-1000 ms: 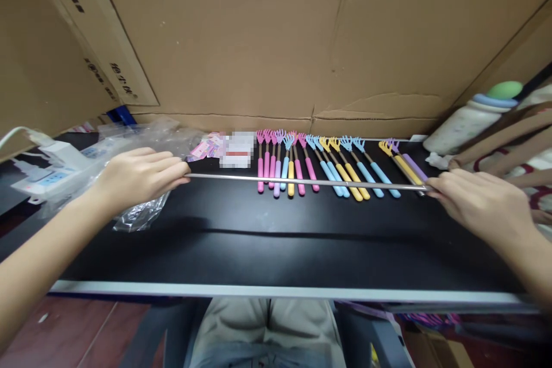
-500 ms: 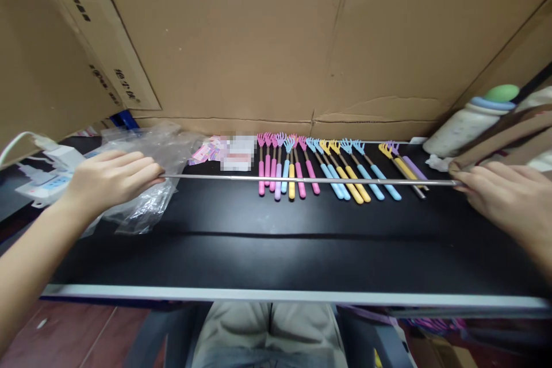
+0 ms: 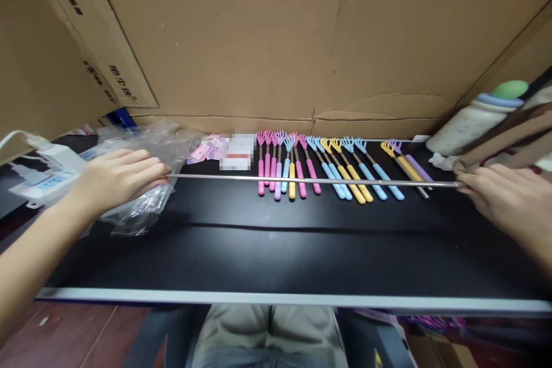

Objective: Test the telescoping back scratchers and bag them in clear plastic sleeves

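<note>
A long thin telescopic metal rod (image 3: 241, 178) stretches horizontally just above the black table (image 3: 267, 247). My left hand (image 3: 118, 175) pinches its left end, over a crumpled clear plastic bag (image 3: 142, 207). My right hand (image 3: 506, 198) pinches its right end near the table's right side. Behind the rod lies a row of several small back scratchers (image 3: 328, 164) with pink, purple, blue and yellow handles and claw-shaped heads pointing to the cardboard wall.
Cardboard sheets (image 3: 267, 34) wall off the back. A white power strip (image 3: 41, 175) sits at the far left. Small pink packets (image 3: 207, 148) lie by the bag. A white bottle with a green cap (image 3: 474, 118) lies at the right, beside a brown strap (image 3: 504, 141).
My hands drew apart and the rod grew longer, from about the span of the scratcher row to most of the table's width. In the last half second it barely changed.
</note>
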`<state>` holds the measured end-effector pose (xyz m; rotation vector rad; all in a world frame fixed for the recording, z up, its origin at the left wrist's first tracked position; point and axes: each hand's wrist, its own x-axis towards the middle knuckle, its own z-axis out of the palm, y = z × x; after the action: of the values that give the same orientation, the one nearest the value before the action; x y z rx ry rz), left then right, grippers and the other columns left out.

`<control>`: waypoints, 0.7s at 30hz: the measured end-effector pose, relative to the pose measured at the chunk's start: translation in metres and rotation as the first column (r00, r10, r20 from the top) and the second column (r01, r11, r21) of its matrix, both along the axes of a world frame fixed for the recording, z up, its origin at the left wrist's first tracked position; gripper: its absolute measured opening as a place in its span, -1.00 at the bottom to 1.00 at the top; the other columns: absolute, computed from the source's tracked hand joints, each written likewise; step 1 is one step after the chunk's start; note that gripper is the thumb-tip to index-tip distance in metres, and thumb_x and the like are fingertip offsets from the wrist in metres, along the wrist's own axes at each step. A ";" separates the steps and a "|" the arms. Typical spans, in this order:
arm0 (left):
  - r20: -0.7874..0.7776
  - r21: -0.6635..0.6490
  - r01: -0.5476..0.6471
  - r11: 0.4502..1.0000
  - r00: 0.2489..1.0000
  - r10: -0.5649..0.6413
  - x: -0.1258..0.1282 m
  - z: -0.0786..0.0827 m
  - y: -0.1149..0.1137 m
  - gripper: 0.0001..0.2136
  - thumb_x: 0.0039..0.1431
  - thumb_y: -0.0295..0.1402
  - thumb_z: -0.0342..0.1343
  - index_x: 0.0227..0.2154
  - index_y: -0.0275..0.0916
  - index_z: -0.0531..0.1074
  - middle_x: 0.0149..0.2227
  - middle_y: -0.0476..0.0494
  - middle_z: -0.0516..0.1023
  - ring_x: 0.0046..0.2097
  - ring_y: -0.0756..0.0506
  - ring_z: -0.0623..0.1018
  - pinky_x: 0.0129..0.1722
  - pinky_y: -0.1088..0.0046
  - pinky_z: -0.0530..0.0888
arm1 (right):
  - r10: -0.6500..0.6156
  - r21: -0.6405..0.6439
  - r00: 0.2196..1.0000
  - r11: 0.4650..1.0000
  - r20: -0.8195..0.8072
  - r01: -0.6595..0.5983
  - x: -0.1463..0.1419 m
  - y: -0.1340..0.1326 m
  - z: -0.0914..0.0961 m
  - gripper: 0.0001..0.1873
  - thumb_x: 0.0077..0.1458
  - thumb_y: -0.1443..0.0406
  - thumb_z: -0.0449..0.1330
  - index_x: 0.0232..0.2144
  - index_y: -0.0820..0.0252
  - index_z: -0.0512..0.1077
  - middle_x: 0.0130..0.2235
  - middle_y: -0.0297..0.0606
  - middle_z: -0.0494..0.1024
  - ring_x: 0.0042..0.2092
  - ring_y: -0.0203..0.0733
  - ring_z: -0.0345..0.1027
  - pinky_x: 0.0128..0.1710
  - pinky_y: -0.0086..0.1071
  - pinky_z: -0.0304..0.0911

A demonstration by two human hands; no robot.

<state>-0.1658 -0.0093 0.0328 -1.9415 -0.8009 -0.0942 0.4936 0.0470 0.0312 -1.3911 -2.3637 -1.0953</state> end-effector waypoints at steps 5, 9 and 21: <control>0.001 0.015 0.031 0.999 1.000 -0.031 0.008 0.004 0.000 -0.77 0.34 -0.31 -0.05 -0.44 -0.22 0.36 -0.52 -0.01 0.41 -0.38 -0.06 0.40 -0.38 0.49 0.27 | 0.125 0.059 0.992 0.990 0.010 -0.125 -0.002 -0.002 -0.004 -0.53 0.28 0.07 -0.20 -0.41 0.16 0.37 -0.45 -0.14 0.46 -0.43 -0.17 0.27 -0.42 -0.33 0.07; -0.026 0.108 0.057 0.993 0.998 -0.055 0.010 0.007 0.002 -0.76 0.31 -0.32 0.01 -0.50 -0.22 0.31 -0.56 0.02 0.37 -0.42 -0.04 0.37 -0.46 0.50 0.22 | 0.015 0.052 1.000 0.999 0.005 -0.015 -0.009 0.000 -0.003 -0.54 0.28 0.12 -0.20 -0.39 0.21 0.39 -0.44 -0.11 0.47 -0.44 -0.14 0.26 -0.44 -0.32 0.05; 0.214 -0.179 0.257 0.950 0.952 -0.217 0.165 -0.009 -0.005 -0.75 0.36 -0.41 -0.15 -0.47 -0.22 0.26 -0.59 0.05 0.33 -0.55 0.00 0.35 -0.54 0.46 0.16 | 0.407 -0.055 0.909 0.909 -0.086 -0.413 -0.206 -0.044 -0.018 -0.63 0.33 0.25 -0.12 -0.49 0.19 0.28 -0.58 -0.40 0.39 -0.58 -0.36 0.19 -0.56 -0.44 -0.18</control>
<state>-0.0013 -0.0144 0.0234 -2.2461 -0.7189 -0.3627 0.2876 0.0032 0.0132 -0.8679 -2.5031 -0.8332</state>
